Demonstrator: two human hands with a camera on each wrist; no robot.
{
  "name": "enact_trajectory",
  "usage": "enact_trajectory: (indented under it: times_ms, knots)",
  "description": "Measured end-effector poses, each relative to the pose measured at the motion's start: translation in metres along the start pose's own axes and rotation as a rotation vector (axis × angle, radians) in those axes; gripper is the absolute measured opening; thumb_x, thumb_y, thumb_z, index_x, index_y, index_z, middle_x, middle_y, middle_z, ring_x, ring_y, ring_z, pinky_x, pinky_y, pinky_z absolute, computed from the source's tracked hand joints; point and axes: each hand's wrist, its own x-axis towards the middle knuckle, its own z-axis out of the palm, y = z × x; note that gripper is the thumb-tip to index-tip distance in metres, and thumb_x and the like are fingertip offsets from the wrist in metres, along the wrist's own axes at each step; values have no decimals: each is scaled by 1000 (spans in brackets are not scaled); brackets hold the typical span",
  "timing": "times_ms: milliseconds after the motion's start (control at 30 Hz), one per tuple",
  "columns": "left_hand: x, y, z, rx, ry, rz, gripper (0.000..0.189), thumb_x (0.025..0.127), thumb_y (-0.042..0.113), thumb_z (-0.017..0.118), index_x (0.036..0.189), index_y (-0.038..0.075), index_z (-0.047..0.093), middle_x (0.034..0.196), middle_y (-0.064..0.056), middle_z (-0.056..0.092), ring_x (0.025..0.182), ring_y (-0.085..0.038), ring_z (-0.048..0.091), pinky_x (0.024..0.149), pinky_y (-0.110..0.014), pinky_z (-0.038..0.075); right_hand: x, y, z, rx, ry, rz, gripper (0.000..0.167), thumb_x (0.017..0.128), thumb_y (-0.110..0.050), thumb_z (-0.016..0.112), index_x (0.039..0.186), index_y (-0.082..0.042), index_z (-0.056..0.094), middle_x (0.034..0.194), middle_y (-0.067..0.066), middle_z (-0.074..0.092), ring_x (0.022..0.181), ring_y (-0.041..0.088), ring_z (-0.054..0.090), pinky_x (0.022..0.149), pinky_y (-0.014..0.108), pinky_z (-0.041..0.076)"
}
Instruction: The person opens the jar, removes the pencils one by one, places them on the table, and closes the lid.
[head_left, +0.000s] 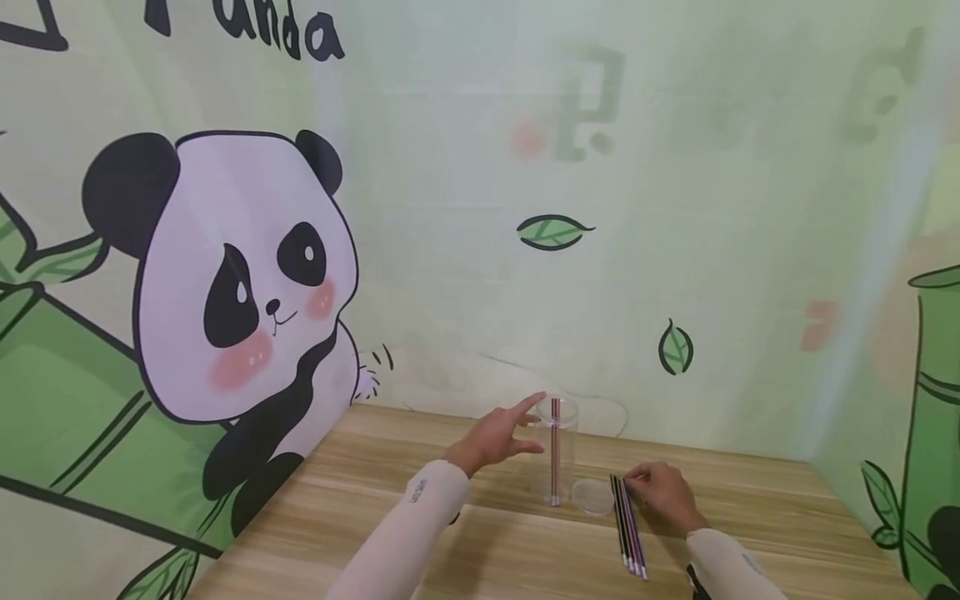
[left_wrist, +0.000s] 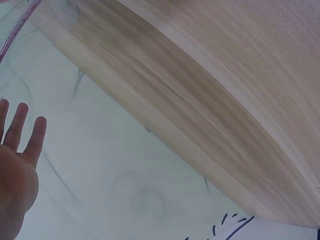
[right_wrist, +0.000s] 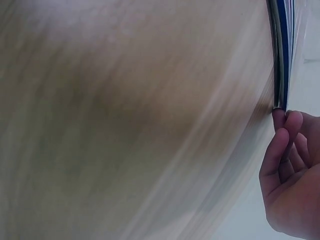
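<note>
A tall clear cylinder [head_left: 569, 458] stands on the table with reddish striped pencils [head_left: 555, 458] upright inside it. My left hand [head_left: 495, 435] is beside its upper left side, thumb and fingers spread, fingertips right at the rim. In the left wrist view this hand [left_wrist: 20, 165] shows straight fingers. Several dark pencils [head_left: 628, 529] lie side by side in a bundle to the right, eraser ends toward me. My right hand [head_left: 666, 493] is at their far ends. The right wrist view shows curled fingers [right_wrist: 272, 160] with fingertips touching the ends; I cannot tell whether they pinch one.
A round clear lid [head_left: 592, 498] lies flat between the cylinder and the loose pencils. The wooden table [head_left: 510, 550] meets a printed wall sheet [head_left: 465, 250] just behind the cylinder. A thin pale cord [head_left: 626, 417] runs along that wall.
</note>
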Motion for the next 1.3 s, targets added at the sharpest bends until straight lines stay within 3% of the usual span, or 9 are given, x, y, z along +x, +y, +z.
enact_trajectory:
  times_ms: [267, 533, 667, 1033, 1300]
  knots:
    - [-1, -4, 2, -6, 11, 15, 92, 93, 40, 77, 166, 28, 23, 141, -2, 66, 127, -26, 64, 112, -48, 46, -3, -3, -3, -16, 8, 1, 13, 92, -15, 74, 97, -5, 80, 67, -3, 66, 50, 12, 56, 51, 28, 42]
    - [-2, 0, 1, -18, 3, 4, 94, 93, 39, 77, 167, 30, 20, 142, -1, 65, 131, -26, 62, 114, -49, 44, -3, -8, -15, -18, -21, -14, 14, 94, -11, 71, 101, -1, 78, 84, 4, 75, 53, 13, 59, 50, 27, 45]
    - [-1, 0, -1, -16, 10, 16, 94, 93, 39, 77, 167, 28, 20, 142, -2, 65, 129, -26, 63, 113, -49, 45, 5, -16, -27, -32, -19, -56, 17, 95, -13, 70, 103, 0, 78, 84, 8, 77, 52, 13, 59, 50, 27, 45]
    - [-2, 3, -4, -33, 8, 25, 94, 94, 35, 77, 167, 27, 20, 141, -4, 66, 128, -26, 64, 112, -49, 46, 30, -65, -63, -99, -33, -140, 22, 99, -19, 69, 109, -1, 77, 93, 13, 79, 53, 13, 63, 51, 29, 48]
    - [-1, -3, 1, -38, 1, 13, 95, 93, 39, 77, 167, 31, 18, 141, -2, 65, 128, -24, 64, 112, -49, 46, 43, -103, -73, -104, -23, -223, 22, 98, -22, 72, 109, -3, 78, 99, 15, 79, 55, 19, 67, 50, 29, 48]
